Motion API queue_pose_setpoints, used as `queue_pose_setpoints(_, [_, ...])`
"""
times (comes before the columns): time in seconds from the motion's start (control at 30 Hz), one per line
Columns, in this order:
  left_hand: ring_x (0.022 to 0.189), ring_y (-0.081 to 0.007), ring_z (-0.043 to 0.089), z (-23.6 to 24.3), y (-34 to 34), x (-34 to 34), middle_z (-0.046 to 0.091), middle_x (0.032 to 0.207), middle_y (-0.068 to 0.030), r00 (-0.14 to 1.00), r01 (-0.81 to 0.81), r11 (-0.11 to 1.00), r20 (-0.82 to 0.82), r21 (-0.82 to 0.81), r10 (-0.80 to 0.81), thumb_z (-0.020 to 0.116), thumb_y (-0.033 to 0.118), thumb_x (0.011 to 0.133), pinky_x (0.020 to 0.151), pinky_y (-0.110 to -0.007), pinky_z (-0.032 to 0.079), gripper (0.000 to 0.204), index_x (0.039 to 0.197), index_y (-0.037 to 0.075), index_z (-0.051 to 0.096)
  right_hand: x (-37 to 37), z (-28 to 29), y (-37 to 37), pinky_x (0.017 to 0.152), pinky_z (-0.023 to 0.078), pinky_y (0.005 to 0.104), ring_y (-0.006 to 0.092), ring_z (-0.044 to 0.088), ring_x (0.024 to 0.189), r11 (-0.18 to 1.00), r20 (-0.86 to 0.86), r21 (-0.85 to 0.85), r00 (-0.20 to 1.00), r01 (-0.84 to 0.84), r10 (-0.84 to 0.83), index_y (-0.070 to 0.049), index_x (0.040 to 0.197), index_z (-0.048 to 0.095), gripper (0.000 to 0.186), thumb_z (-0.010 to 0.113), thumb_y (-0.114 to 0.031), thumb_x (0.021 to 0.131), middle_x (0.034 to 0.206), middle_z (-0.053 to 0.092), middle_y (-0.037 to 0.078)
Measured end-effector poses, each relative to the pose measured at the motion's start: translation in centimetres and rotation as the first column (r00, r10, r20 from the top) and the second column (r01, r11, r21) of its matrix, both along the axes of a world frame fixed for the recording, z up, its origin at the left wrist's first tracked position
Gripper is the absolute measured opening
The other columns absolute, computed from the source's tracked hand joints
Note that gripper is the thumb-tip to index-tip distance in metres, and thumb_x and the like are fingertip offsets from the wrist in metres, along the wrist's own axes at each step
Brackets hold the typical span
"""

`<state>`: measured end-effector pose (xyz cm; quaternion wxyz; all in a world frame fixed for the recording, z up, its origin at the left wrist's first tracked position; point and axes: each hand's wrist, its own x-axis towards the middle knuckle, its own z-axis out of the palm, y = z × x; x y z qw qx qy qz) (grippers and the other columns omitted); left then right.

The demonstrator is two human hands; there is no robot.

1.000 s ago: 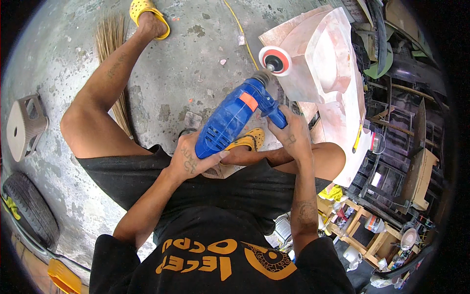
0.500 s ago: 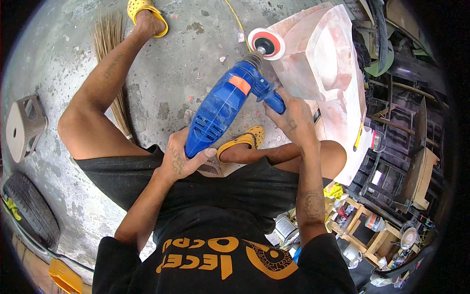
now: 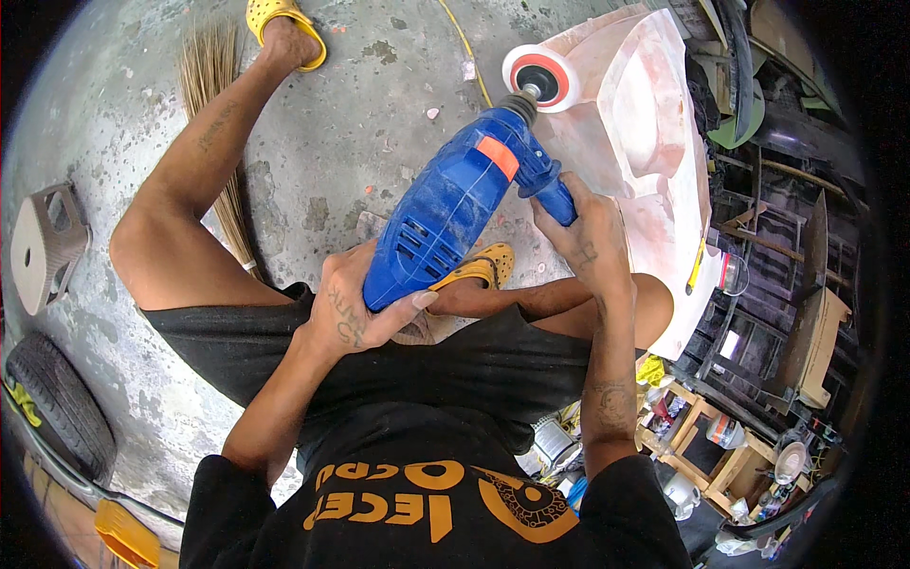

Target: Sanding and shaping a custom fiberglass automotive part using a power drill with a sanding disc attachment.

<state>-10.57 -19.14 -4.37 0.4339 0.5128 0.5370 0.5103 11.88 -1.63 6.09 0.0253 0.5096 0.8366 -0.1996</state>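
Both my hands hold a blue power drill, tilted up and to the right. My left hand is closed round its rear handle end, thumb along the near side. The fingers of my right hand wrap the blue side handle. In the chuck sits a round sanding disc with a white rim, red ring and black hub. It lies over the upper left part of a large pale pink-and-white moulded panel; I cannot tell whether they touch.
A straw broom lies by my left leg. Farther left are a beige stool and a tyre. A yellow cutter knife rests on the panel's right side. Wooden crates and clutter stand at right. A yellow cord crosses the floor.
The drill and its disc have shifted right and slightly up, farther over the panel. My right hand has moved right with the side handle; my left hand keeps its hold.
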Motion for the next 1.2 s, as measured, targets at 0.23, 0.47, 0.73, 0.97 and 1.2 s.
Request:
queue_pose_setpoints(0.23, [0.073, -0.0362, 0.074, -1.0, 0.1, 0.0, 0.072, 0.087, -0.0231, 0.999, 0.009, 0.998, -0.05, 0.068, -0.006, 0.081, 0.034, 0.082, 0.07, -0.041, 0.059, 0.046, 0.102, -0.006, 0.071, 0.6, -0.6, -0.4, 0.072, 0.051, 0.0515, 0.0457, 0.068, 0.082, 1.0, -0.012, 0.007, 1.0, 0.019, -0.019, -0.003, 0.107, 0.063, 0.029, 0.077, -0.021, 0.088, 0.082, 0.068, 0.026])
queue_pose_setpoints(0.47, [0.071, -0.0358, 0.073, -1.2, 0.2, -0.2, 0.072, 0.086, -0.0216, 0.999, 0.027, 0.998, -0.042, 0.057, -0.025, 0.082, 0.034, 0.08, 0.069, -0.041, 0.059, 0.046, 0.1, -0.005, 0.07, 0.7, -0.5, -0.4, 0.072, 0.051, 0.0516, 0.0465, 0.068, 0.082, 0.999, 0.01, 0.015, 0.999, 0.042, -0.043, -0.004, 0.106, 0.063, 0.031, 0.078, -0.023, 0.087, 0.081, 0.068, 0.025])
queue_pose_setpoints(0.73, [0.073, -0.0351, 0.073, -1.2, 0.6, -0.7, 0.072, 0.085, -0.0206, 1.0, 0.008, 0.999, -0.009, 0.043, -0.007, 0.083, 0.035, 0.08, 0.069, -0.04, 0.058, 0.045, 0.099, -0.004, 0.071, 0.1, -0.5, -0.2, 0.072, 0.052, 0.0518, 0.0465, 0.068, 0.082, 0.999, 0.02, 0.02, 0.999, 0.046, -0.046, -0.005, 0.106, 0.063, 0.029, 0.076, -0.023, 0.088, 0.08, 0.068, 0.025])
queue_pose_setpoints(0.97, [0.073, -0.0205, 0.07, 1.3, 3.0, -4.4, 0.072, 0.083, -0.0145, 0.991, 0.115, 0.945, 0.104, -0.307, -0.087, 0.092, 0.034, 0.077, 0.071, -0.036, 0.056, 0.049, 0.1, -0.004, 0.071, -2.6, -0.6, -0.3, 0.069, 0.053, 0.0518, 0.0462, 0.068, 0.075, 0.991, 0.025, 0.045, 0.992, 0.124, -0.125, -0.004, 0.104, 0.064, 0.028, 0.074, -0.027, 0.091, 0.075, 0.067, 0.024])
queue_pose_setpoints(1.2, [0.064, -0.0215, 0.064, 0.8, 5.4, -8.2, 0.068, 0.074, -0.0119, 0.991, 0.127, 0.975, 0.067, -0.184, -0.117, 0.091, 0.03, 0.074, 0.066, -0.036, 0.053, 0.043, 0.092, -0.002, 0.07, -5.1, -0.5, -1.4, 0.069, 0.053, 0.052, 0.046, 0.069, 0.075, 0.964, 0.014, -0.009, 0.964, 0.266, -0.266, -0.002, 0.105, 0.063, 0.032, 0.074, -0.029, 0.092, 0.076, 0.068, 0.025])
